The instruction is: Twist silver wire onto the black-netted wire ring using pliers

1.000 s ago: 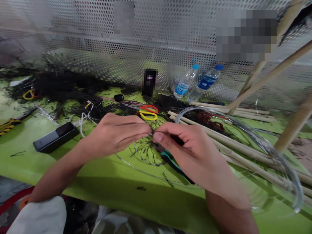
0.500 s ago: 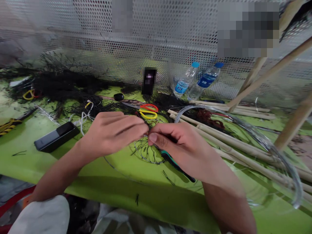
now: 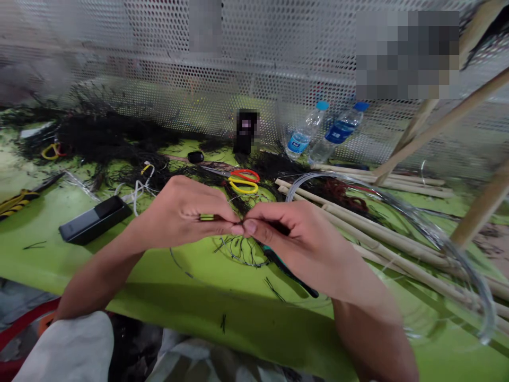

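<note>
My left hand (image 3: 191, 215) is closed in a pinch, thumb and forefinger tips meeting those of my right hand (image 3: 292, 231). My right hand is also pinched, its thumb uppermost. A small bit of black strand (image 3: 242, 222) shows between the fingertips; most of it is hidden. Just below them is a thin wire ring (image 3: 248, 263) with several short black strands along it. Partly under my right hand lies a tool with a green and black handle (image 3: 292, 273); its head is covered. Beyond the fingers rest scissors (image 3: 243, 183) with red and yellow handles.
A coil of clear line (image 3: 397, 204) lies over bamboo poles (image 3: 369, 233) at right. Two water bottles (image 3: 298, 144) lean against the perforated metal panel (image 3: 159, 69). Black fibre heaps (image 3: 115, 135) cover the back left. A black box-like device (image 3: 95, 219) sits left on the green tabletop (image 3: 159, 286).
My left hand's fingers, earlier held flat over the fingertips, have drawn into a pinch with the thumb now visible. My right hand stays pinched in nearly the same place. The view has shifted slightly.
</note>
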Available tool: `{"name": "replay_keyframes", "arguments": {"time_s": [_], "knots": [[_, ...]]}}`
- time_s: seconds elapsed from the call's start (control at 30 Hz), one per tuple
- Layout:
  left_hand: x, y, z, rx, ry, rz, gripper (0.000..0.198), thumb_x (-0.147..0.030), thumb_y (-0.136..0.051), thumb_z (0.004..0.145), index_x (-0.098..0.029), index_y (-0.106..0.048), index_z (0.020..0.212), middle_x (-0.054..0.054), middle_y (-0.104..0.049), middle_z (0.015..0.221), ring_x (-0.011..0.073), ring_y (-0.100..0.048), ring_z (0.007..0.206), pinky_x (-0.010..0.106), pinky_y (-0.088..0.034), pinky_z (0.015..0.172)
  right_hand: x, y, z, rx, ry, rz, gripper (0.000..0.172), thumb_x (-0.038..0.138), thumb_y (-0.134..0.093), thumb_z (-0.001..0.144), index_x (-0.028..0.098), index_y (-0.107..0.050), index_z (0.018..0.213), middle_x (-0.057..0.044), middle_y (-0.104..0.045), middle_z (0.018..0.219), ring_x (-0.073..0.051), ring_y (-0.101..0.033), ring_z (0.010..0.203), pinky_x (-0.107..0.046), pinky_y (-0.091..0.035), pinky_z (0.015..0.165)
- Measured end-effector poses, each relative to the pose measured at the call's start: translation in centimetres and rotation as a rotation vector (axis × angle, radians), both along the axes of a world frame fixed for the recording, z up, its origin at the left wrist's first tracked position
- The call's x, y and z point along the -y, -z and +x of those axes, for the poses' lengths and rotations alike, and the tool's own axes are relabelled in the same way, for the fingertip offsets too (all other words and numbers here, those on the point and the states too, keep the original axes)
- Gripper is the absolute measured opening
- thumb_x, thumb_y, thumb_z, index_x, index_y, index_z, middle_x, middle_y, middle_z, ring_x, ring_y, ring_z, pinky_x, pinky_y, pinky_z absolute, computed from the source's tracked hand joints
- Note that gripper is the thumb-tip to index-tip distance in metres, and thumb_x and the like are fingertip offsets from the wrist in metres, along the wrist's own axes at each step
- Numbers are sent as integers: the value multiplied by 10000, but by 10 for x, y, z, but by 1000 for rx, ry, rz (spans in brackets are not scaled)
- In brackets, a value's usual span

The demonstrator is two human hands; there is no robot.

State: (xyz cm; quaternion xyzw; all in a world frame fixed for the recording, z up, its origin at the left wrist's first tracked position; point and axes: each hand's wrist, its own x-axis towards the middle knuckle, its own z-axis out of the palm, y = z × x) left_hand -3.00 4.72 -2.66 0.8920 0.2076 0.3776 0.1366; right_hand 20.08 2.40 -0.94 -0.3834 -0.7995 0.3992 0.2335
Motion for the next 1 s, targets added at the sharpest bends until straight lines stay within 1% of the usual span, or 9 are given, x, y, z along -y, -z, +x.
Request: {"name": "replay_keyframes", "arguments": {"time_s": [0.1,0.17,0.23,0.4,0.5,0.57,0.7,0.83,1.0], "knots": [[4,-6,2,2,4,-383,285,-362,-777,927,-173,-734,717,-41,-660,559,59,-581,457,165,-420,436,4,-1,-2,12,-8,27,311,248,-561,1014,191,-598,711,56,-358,619,-94,-287,585,-246,-232,505],[6,-6,4,34,-3,-436,284,-384,-787,915,-174,-752,726,-42,-661,545,65,-580,445,166,-418,419,4,-1,-2,0,3,29,293,251,-555,1017,192,-618,736,55,-369,621,-94,-294,578,-244,-235,500],[7,-3,5,68,-73,-266,250,-405,-789,911,-189,-765,789,-31,-713,618,74,-628,507,172,-468,480,3,-1,-1,-15,23,40,289,271,-547,1025,187,-647,767,52,-386,630,-94,-310,579,-248,-237,504],[7,6,3,-10,-388,486,153,-335,-768,936,-220,-696,865,-12,-753,763,134,-699,647,281,-553,617,-4,-3,4,-28,61,51,323,299,-538,1034,173,-631,751,47,-394,645,-95,-318,597,-244,-258,521],[3,8,-3,-89,-274,921,89,-208,-806,886,-207,-726,848,-16,-761,787,138,-725,678,283,-579,603,-5,-6,7,-18,85,48,334,321,-539,1033,178,-604,739,42,-377,647,-101,-299,595,-246,-246,505],[0,8,-7,-158,-182,1104,73,-161,-807,871,-220,-764,876,-19,-796,891,135,-763,770,251,-606,619,-4,-7,8,-14,94,54,337,325,-537,1033,182,-599,735,40,-366,642,-104,-290,590,-248,-242,500],[-4,10,-9,-202,-180,1186,133,-177,-786,886,-295,-788,948,-47,-810,1059,141,-784,948,218,-638,644,-5,-6,9,-20,86,62,371,373,-539,1044,182,-602,732,35,-383,645,-107,-314,593,-244,-270,508],[-9,12,-6,-165,-193,1170,126,-177,-798,878,-286,-775,938,-60,-818,1051,130,-787,919,219,-648,653,-6,-5,9,-17,83,58,367,379,-538,1047,186,-610,744,28,-414,654,-109,-332,597,-245,-283,510],[-21,22,-2,-59,-181,962,195,-174,-823,861,-262,-761,1024,-52,-806,1155,147,-782,957,263,-659,741,-5,-6,10,-33,102,50,394,432,-542,1051,197,-599,741,30,-414,648,-116,-319,598,-263,-271,510]]}}
